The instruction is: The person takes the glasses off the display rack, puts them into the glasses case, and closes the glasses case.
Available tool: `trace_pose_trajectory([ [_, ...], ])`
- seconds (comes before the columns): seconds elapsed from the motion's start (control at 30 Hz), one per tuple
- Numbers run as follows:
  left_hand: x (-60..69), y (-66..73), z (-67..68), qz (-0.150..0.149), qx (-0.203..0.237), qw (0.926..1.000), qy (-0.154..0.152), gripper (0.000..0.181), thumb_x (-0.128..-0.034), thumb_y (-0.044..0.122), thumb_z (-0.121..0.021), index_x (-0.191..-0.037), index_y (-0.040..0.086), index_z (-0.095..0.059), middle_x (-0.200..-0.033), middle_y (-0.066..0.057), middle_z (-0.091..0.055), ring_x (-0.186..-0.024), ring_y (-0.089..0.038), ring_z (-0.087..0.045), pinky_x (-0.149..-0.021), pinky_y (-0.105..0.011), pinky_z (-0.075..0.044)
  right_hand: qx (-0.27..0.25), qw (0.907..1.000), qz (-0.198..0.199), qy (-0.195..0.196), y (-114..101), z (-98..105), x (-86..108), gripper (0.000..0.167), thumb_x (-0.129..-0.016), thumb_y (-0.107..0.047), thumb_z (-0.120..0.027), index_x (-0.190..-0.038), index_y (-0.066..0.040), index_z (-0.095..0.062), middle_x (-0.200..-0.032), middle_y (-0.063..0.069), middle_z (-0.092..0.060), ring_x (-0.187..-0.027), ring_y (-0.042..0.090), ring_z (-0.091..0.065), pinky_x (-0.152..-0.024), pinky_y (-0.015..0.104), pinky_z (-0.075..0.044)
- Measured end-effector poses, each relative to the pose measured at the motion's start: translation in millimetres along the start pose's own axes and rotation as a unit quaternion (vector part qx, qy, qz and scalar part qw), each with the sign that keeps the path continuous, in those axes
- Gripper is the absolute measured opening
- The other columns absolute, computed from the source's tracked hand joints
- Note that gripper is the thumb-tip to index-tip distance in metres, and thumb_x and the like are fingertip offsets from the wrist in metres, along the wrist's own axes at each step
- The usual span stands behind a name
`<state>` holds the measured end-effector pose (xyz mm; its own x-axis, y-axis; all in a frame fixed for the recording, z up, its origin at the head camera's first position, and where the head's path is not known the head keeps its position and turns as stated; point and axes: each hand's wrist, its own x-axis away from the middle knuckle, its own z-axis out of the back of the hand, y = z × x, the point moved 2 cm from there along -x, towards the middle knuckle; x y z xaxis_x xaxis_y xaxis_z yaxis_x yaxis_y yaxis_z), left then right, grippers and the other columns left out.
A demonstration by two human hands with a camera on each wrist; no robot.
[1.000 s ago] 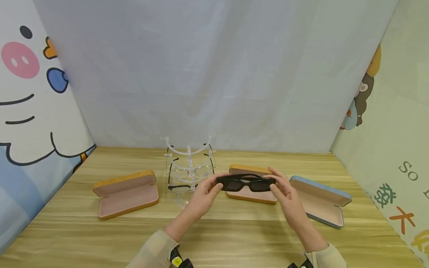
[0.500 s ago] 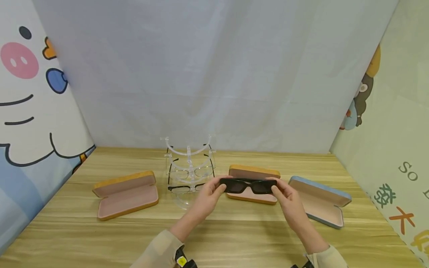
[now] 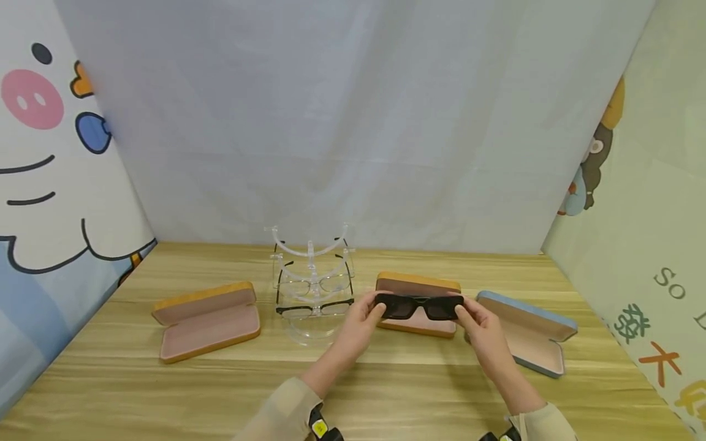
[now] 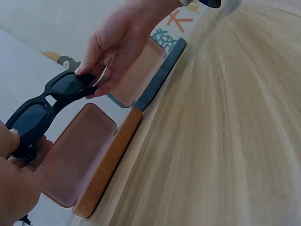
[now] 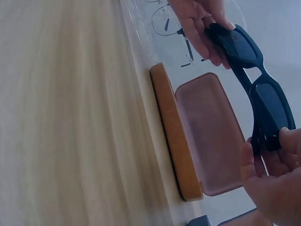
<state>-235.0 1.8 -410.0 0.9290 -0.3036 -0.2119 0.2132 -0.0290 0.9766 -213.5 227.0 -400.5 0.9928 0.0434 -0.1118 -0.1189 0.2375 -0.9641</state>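
Black sunglasses [image 3: 404, 307] with dark lenses are held level between both hands, temples folded in behind the lenses. My left hand [image 3: 360, 324] pinches their left end, thumb in front and fingers behind. The right end is pinched the same way by my right hand [image 3: 485, 334]. Behind and below them an orange eyeglass case [image 3: 417, 331] with a pink lining lies open on the table; the sunglasses cover part of it in the head view. In the right wrist view the sunglasses [image 5: 273, 101] are apart from that case [image 5: 211, 132].
Left of the hands stands a clear display rack [image 3: 311, 251] bearing several pairs of glasses, black-browed glasses [image 3: 298, 311] lowest. Another open orange case [image 3: 212, 331] lies at the left. An open blue case [image 3: 537, 355] lies beside my right hand. A grey curtain [image 3: 342, 122] hangs behind the table.
Both hands have shifted right with the sunglasses, the left hand more. The temples stood partly raised behind the lenses a second ago and now lie folded. The cases and rack have stayed put.
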Motion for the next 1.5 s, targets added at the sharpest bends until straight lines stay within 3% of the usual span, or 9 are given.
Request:
trace_pose_trajectory([
  [0.13,-2.0,-3.2,-2.7,0.008,-0.002,0.9999,0.014,0.03,-0.0959,0.011,-0.043,-0.123,-0.002,-0.042,-0.122,-0.022,-0.056,-0.112,-0.029,-0.054,-0.092,-0.037,-0.045,-0.005,0.9997,-0.019,0.012,2.0,1.6,-1.4,0.046,-0.097,-0.027,-0.043,-0.135,-0.001,-0.041,-0.13,0.022,-0.045,-0.093,-0.006,-0.057,-0.104,0.047,-0.03],
  [0.27,-6.9,-6.3,-5.8,0.017,-0.034,0.9976,0.058,0.027,-0.0933,0.015,-0.051,-0.116,0.0,-0.052,-0.113,-0.017,-0.061,-0.104,-0.025,-0.058,-0.085,-0.033,-0.048,0.001,0.9986,-0.045,0.029,4.9,4.3,-2.5,0.043,-0.097,-0.024,-0.042,-0.135,-0.002,-0.041,-0.131,0.019,-0.046,-0.09,-0.006,-0.058,-0.102,0.042,-0.036],
  [0.37,-11.0,-9.2,-7.7,0.025,-0.052,0.9938,0.095,0.026,-0.0901,0.018,-0.057,-0.111,0.003,-0.06,-0.107,-0.012,-0.062,-0.095,-0.019,-0.057,-0.078,-0.028,-0.048,0.011,0.9964,-0.064,0.054,7.3,5.9,-3.4,0.041,-0.097,-0.021,-0.044,-0.133,-0.002,-0.044,-0.13,0.019,-0.047,-0.087,-0.006,-0.058,-0.095,0.032,-0.044],
  [0.53,-13.1,-12.1,-10.7,0.023,-0.047,0.9916,0.118,0.029,-0.0884,0.016,-0.06,-0.113,0.001,-0.061,-0.104,-0.013,-0.058,-0.085,-0.014,-0.051,-0.071,-0.025,-0.044,0.001,0.9916,-0.082,0.099,11.8,5.1,-6.1,0.039,-0.094,-0.014,-0.049,-0.128,0.005,-0.046,-0.12,0.019,-0.052,-0.079,-0.008,-0.056,-0.079,0.017,-0.048],
  [0.77,-14.6,-14.6,-12.4,0.045,-0.002,0.9829,0.179,0.029,-0.0851,0.014,-0.064,-0.109,0.001,-0.055,-0.099,-0.012,-0.058,-0.082,-0.013,-0.055,-0.069,-0.021,-0.047,-0.055,0.9858,-0.071,0.141,14.5,-1.1,-10.1,0.029,-0.091,-0.002,-0.051,-0.115,0.012,-0.043,-0.097,0.008,-0.051,-0.074,-0.002,-0.057,-0.074,0.02,-0.052],
  [0.97,-14.9,-16.6,-16.4,0.047,0.008,0.9772,0.207,0.024,-0.0822,0.012,-0.067,-0.102,0.0,-0.059,-0.094,-0.012,-0.06,-0.077,-0.012,-0.055,-0.064,-0.017,-0.047,-0.026,0.984,-0.08,0.157,14.2,-1.2,-8.3,0.029,-0.092,-0.008,-0.052,-0.114,0.01,-0.046,-0.106,0.017,-0.053,-0.07,-0.003,-0.059,-0.072,0.019,-0.052],
  [1.1,-16.3,-17.1,-18.6,0.045,-0.015,0.9724,0.228,0.022,-0.0797,0.013,-0.07,-0.098,0.001,-0.065,-0.091,-0.011,-0.064,-0.076,-0.012,-0.058,-0.062,-0.017,-0.048,-0.005,0.9819,-0.086,0.168,16.0,-1.0,-8.4,0.029,-0.092,-0.008,-0.051,-0.115,0.01,-0.048,-0.115,0.022,-0.05,-0.067,-0.006,-0.059,-0.072,0.017,-0.051],
  [1.33,-14.8,-20.4,-21.9,0.041,-0.103,0.9665,0.231,0.025,-0.0779,-0.004,-0.066,-0.102,-0.002,-0.067,-0.092,-0.013,-0.065,-0.084,-0.022,-0.062,-0.07,-0.026,-0.053,-0.01,0.9777,-0.085,0.192,19.1,-2.6,-9.5,0.028,-0.091,-0.004,-0.052,-0.114,0.012,-0.05,-0.114,0.024,-0.048,-0.064,-0.008,-0.058,-0.069,0.016,-0.052],
  [1.5,-12.6,-22.7,-23.5,0.041,-0.121,0.9679,0.216,0.035,-0.0764,-0.012,-0.06,-0.111,-0.008,-0.061,-0.099,-0.019,-0.064,-0.091,-0.028,-0.061,-0.077,-0.032,-0.052,-0.017,0.9759,-0.087,0.2,19.6,-6.0,-11.0,0.029,-0.089,0.0,-0.052,-0.115,0.014,-0.051,-0.114,0.025,-0.048,-0.064,-0.009,-0.058,-0.068,0.015,-0.052],
])
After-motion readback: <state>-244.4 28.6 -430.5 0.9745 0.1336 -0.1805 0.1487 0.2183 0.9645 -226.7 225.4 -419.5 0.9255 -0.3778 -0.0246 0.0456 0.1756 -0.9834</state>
